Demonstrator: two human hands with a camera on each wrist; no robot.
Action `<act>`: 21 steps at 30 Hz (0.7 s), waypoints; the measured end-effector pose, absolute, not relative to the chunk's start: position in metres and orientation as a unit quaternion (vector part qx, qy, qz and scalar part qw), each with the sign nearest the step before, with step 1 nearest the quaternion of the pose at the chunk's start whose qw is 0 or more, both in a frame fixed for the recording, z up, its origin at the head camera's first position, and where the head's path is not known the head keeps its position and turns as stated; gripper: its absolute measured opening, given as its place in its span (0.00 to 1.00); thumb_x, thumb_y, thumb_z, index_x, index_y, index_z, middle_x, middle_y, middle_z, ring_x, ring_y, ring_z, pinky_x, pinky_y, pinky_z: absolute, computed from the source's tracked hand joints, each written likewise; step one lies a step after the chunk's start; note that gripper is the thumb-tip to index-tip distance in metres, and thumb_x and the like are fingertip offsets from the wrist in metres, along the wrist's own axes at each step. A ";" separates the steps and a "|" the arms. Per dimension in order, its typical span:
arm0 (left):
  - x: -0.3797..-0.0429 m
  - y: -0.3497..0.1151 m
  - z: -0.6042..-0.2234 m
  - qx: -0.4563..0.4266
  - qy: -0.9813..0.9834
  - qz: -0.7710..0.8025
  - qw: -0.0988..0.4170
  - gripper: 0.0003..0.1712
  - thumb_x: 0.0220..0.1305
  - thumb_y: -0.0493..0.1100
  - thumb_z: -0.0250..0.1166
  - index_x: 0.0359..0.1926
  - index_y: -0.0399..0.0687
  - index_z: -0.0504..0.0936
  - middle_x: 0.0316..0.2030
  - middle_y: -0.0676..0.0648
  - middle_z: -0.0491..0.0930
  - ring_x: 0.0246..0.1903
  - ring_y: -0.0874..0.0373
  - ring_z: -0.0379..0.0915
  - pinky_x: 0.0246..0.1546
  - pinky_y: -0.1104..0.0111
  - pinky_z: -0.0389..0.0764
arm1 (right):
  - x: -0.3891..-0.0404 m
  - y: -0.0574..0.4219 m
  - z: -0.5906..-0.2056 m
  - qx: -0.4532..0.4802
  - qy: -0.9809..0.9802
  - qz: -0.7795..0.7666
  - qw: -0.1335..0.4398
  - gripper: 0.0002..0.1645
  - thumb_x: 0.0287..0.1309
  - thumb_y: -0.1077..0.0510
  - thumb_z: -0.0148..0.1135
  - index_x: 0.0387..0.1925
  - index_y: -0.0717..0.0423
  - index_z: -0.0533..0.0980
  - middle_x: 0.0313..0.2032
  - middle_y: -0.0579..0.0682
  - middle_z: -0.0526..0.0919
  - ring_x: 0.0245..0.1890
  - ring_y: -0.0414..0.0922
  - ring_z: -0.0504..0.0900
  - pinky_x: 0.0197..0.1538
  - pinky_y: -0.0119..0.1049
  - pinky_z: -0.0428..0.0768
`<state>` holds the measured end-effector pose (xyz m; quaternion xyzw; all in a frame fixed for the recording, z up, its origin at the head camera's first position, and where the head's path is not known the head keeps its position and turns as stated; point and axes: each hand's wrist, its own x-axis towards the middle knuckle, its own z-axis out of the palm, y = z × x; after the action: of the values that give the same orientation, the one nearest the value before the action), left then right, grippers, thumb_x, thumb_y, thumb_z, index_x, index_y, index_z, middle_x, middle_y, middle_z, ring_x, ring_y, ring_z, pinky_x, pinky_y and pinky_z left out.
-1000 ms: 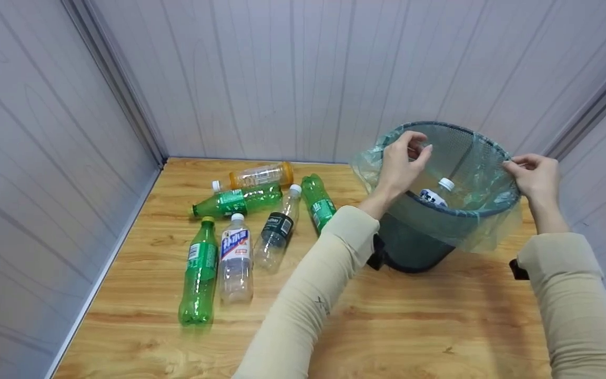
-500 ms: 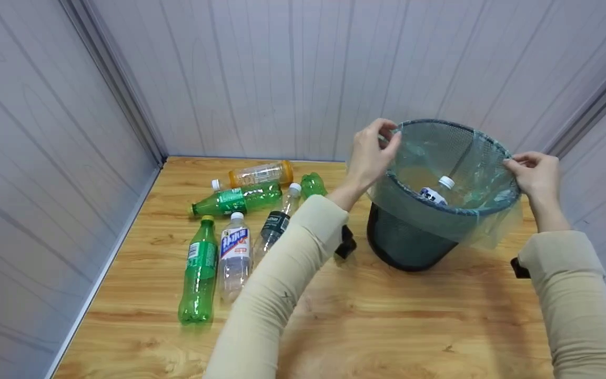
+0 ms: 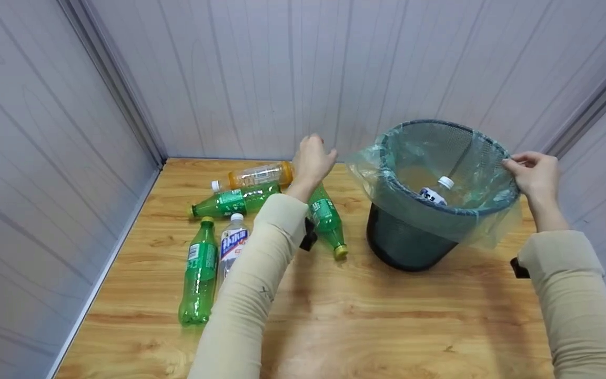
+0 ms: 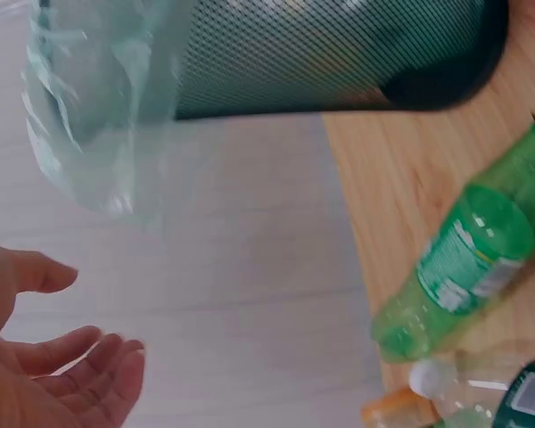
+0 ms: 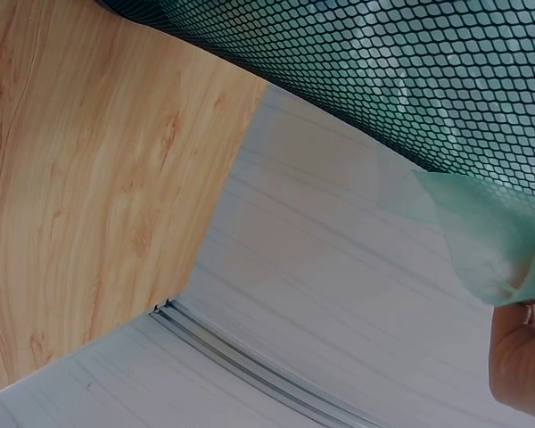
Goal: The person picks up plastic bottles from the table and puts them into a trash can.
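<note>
My left hand (image 3: 312,163) hangs in the air over the bottles, left of the bin. In the left wrist view that hand (image 4: 67,366) holds nothing, thumb and fingers apart. My right hand (image 3: 537,176) pinches the green plastic bag (image 3: 471,231) at the right side of the mesh waste bin's (image 3: 403,237) rim. The bag lines the bin and folds outward over its rim. Inside lies a bottle (image 3: 432,197) with a white cap. Below the left hand a green bottle (image 3: 325,210) with a yellow cap lies on the table, partly covered by the wrist.
Left of the arm lie an orange-ended bottle (image 3: 258,176), a green bottle (image 3: 232,201), another green bottle (image 3: 198,273) and a clear bottle (image 3: 232,243). A dark-labelled bottle (image 4: 530,392) shows in the left wrist view. Panel walls (image 3: 261,79) enclose the wooden table (image 3: 413,326).
My left hand has moved left, from over the bin past its left rim to above the bottles. The bag's left edge flares outward beside the rim. My right hand stays at the rim.
</note>
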<state>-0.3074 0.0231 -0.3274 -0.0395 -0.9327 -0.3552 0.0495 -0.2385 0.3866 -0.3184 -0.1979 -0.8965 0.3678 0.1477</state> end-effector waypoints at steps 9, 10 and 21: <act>-0.314 -0.004 -0.359 0.014 -0.952 -0.304 -0.021 0.18 0.55 0.49 0.61 0.40 0.39 0.77 0.40 0.43 0.73 0.35 0.54 0.70 0.32 0.63 0.75 | -0.238 0.384 -0.319 -0.198 -0.900 0.359 0.149 0.23 0.55 0.51 0.55 0.44 0.68 0.73 0.21 0.33 0.68 0.23 0.32 0.66 0.24 0.23 0.67; -0.315 -0.006 -0.364 0.017 -0.953 -0.300 -0.024 0.19 0.55 0.49 0.62 0.42 0.38 0.77 0.41 0.43 0.72 0.35 0.54 0.69 0.33 0.63 0.75 | -0.238 0.384 -0.319 -0.197 -0.900 0.360 0.149 0.23 0.55 0.51 0.55 0.44 0.68 0.73 0.21 0.33 0.68 0.24 0.32 0.66 0.24 0.23 0.67; -0.310 -0.026 -0.408 0.053 -0.956 -0.279 -0.072 0.17 0.51 0.46 0.63 0.37 0.38 0.77 0.51 0.39 0.68 0.42 0.49 0.70 0.35 0.59 0.75 | -0.235 0.382 -0.320 -0.200 -0.895 0.370 0.146 0.21 0.56 0.52 0.55 0.43 0.66 0.73 0.24 0.37 0.69 0.25 0.34 0.66 0.24 0.24 0.67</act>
<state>-0.3099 -0.0256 -0.4077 0.0535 -0.9560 -0.2791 -0.0724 -0.2354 0.3822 -0.3200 -0.1998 -0.8954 0.3703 0.1460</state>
